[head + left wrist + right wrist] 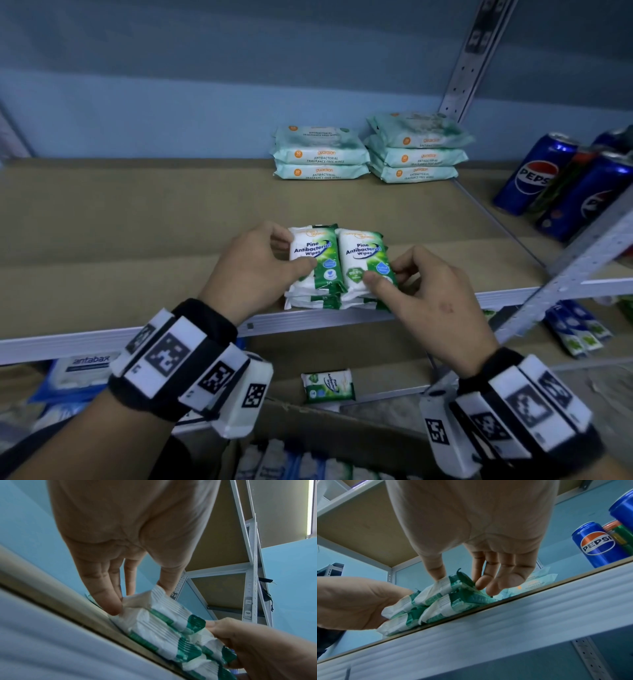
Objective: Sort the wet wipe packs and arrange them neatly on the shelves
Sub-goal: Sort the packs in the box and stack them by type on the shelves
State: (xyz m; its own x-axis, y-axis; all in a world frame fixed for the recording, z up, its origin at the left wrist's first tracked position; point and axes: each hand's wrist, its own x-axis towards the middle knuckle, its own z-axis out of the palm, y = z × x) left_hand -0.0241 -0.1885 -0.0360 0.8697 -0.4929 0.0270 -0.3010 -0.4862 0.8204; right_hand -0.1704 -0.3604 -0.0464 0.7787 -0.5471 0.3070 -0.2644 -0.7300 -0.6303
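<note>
Two side-by-side stacks of green-and-white pine wipe packs [337,263] sit at the near edge of the middle shelf [137,219], close to its metal front rail. The left hand [253,270] grips the left stack, thumb on the top pack and fingers curled round its far left side. The right hand [431,291] grips the right stack, thumb on top and fingers curled against its right side.

Far on the same shelf stand two stacks of pale blue wipe packs [366,152], well apart from the hands. Pepsi cans [534,173] stand to the right beyond a slanted upright [582,260]. The shelf board lies bare to the left and between the near and far stacks.

The head view alone shows one green pack [328,384] on the lower shelf, and a cardboard box [308,421] below. The right wrist view shows two layers of packs [436,601] flush with the shelf lip.
</note>
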